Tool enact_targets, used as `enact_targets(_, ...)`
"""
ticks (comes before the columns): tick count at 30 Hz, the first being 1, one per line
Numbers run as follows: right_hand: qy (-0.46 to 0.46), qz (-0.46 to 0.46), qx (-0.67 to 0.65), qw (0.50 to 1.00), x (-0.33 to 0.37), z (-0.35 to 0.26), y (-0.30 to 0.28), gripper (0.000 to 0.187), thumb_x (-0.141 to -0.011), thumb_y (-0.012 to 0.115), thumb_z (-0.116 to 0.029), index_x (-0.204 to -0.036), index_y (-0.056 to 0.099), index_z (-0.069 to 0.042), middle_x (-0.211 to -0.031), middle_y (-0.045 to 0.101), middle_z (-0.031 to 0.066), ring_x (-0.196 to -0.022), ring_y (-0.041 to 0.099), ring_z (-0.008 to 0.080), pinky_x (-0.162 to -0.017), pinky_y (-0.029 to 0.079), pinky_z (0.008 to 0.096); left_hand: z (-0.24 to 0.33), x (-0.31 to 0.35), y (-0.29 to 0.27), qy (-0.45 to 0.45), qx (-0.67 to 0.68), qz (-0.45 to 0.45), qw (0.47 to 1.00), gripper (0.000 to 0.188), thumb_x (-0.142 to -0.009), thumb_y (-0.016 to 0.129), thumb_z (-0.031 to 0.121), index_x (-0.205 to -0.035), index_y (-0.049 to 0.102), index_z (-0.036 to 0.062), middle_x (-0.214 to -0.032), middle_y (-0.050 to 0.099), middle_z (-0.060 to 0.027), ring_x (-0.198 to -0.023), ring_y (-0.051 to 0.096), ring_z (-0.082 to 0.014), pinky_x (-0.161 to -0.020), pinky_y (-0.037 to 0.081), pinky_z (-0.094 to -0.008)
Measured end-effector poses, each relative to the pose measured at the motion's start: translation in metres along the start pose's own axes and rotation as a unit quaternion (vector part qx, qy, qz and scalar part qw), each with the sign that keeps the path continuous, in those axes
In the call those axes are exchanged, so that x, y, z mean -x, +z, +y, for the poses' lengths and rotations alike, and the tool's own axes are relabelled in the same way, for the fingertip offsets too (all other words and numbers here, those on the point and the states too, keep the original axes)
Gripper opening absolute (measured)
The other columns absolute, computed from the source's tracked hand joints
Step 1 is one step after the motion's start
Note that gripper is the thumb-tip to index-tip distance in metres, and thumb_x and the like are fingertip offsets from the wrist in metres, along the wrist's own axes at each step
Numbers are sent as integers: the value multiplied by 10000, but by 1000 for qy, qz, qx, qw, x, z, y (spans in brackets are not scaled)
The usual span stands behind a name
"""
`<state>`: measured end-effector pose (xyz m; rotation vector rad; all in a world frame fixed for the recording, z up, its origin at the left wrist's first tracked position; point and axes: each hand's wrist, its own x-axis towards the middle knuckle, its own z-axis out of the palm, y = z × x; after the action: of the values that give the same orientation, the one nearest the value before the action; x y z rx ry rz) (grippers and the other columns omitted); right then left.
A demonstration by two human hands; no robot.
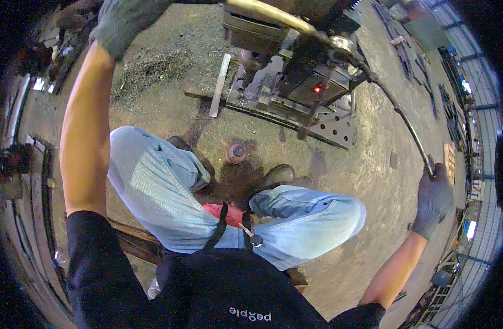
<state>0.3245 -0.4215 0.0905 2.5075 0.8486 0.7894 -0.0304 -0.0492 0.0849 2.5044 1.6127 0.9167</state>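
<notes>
A grey work glove covers my right hand (pixel 435 200), whose fingers wrap round the lower end of a long metal lever (pixel 402 115). That lever runs up to a round metal hub (pixel 342 45) on a dark machine (pixel 295 71) in front of me. My left hand (pixel 124 24), also gloved, reaches up at the top left toward the machine's left side. Its fingers are cut off by the picture's upper edge, so what it touches is hidden. A pale, curved bar (pixel 270 15) crosses the machine's top, and a small red light (pixel 318 89) glows on it.
A flat metal strip (pixel 220 85) lies against the machine's base plate (pixel 333 129), which has round holes. Between my feet stands a small round container (pixel 236 153). Metal shavings (pixel 153 71) cover the floor at left. Long metal stock (pixel 29 219) lies along the left side.
</notes>
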Motion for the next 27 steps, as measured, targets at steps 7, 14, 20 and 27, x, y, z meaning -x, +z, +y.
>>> enact_targets(7,98,-104,3,990,7,-18,-27,442,-936,506,-556,-1090,657,-170,-961,705,168,-905,681,395,-720,517,504,5,16,-4,23,42,22,999,571,-950,475,487,-754,672,-12,-696,616,-242,-656,632,-341,-674,468,-451)
enact_targets(14,-22,58,-50,997,-26,17,14,377,-956,529,-500,-934,643,-141,-811,687,161,-732,679,385,-615,522,484,12,30,-20,-52,104,39,992,564,-924,518,458,-671,646,-30,-597,571,-219,-562,588,-281,-603,454,-420)
enact_targets(20,-29,109,-56,992,1,19,19,318,-932,616,-395,-1139,657,-157,-972,729,90,-812,705,329,-660,545,444,-3,24,-8,-18,107,14,994,485,-909,549,379,-667,656,-27,-579,602,-171,-571,623,-264,-601,476,-428)
enact_targets(27,-88,228,48,969,-21,59,-82,391,-873,683,-306,-1211,601,-128,-1128,645,126,-967,659,226,-819,518,345,-58,78,73,11,-7,-191,981,422,-976,426,467,-1136,676,167,-997,693,-186,-931,665,-389,-808,507,-492)
